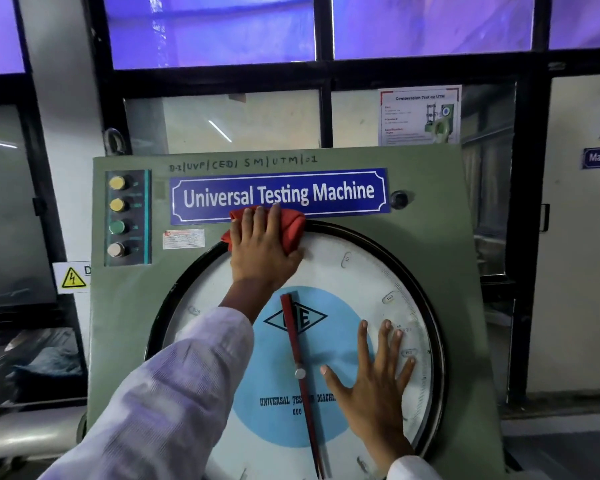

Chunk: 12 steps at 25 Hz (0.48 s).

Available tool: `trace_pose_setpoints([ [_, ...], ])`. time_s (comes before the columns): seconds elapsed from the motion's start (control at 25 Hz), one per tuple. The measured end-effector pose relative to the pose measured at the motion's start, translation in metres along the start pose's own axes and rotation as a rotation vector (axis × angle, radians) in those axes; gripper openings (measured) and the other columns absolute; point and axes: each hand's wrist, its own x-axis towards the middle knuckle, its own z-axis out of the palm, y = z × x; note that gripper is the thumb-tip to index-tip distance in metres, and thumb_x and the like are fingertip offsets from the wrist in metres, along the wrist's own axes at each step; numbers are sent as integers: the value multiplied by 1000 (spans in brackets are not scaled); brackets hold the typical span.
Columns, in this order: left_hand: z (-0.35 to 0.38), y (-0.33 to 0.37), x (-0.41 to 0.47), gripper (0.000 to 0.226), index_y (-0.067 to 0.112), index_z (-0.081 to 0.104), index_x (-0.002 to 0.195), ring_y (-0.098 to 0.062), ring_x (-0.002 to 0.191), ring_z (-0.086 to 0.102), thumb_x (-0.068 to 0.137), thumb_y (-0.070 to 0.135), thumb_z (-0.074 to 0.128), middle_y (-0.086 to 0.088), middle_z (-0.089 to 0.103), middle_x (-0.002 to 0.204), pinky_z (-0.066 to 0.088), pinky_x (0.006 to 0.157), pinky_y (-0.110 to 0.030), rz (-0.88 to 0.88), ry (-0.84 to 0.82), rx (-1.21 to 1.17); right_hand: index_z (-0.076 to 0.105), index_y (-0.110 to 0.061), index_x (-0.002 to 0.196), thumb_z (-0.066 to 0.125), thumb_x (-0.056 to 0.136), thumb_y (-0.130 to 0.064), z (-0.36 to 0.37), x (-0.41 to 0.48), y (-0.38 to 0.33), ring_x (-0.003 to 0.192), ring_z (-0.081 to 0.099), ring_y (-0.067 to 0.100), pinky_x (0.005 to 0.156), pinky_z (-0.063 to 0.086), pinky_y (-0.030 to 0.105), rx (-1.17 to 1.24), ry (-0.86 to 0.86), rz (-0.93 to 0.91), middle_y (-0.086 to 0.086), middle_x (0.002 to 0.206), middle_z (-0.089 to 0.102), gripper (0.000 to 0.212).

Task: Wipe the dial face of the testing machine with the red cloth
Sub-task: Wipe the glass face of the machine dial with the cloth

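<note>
The round dial face (361, 271) is white with a pale blue centre, a black rim and a red pointer (298, 344), set in the green testing machine (430, 209). My left hand (262, 249) presses the red cloth (293, 226) flat against the top of the dial, at its rim and just below the blue nameplate. The cloth shows above and to the right of my fingers. My right hand (374, 379) lies flat on the glass at the dial's lower right, fingers spread, holding nothing.
A panel of round push buttons (118, 216) sits at the machine's upper left, a small label (183, 239) beside it. A yellow electrical warning sign (71, 278) is on the wall to the left. Windows and a poster (420, 116) stand behind the machine.
</note>
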Motion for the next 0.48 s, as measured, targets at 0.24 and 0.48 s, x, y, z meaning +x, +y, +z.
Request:
trace_pose_setpoints([
  [0.24, -20, -2, 4, 70, 10, 43, 148, -41, 148, 41, 89, 37, 69, -18, 23, 171, 31, 122, -56, 29, -37, -37, -11, -36, 168, 16, 73, -103, -29, 6, -13, 163, -27, 29, 131, -2, 65, -3, -167, 67, 5, 176, -27, 120],
  [0.48, -44, -29, -29, 69, 18, 41, 154, -38, 162, 8, 93, 40, 64, -13, 2, 177, 18, 121, -75, 132, 52, 227, -5, -34, 169, 20, 76, -98, -57, 12, -68, 164, -23, 28, 130, -8, 61, 124, -102, -66, 3, 176, -28, 116],
])
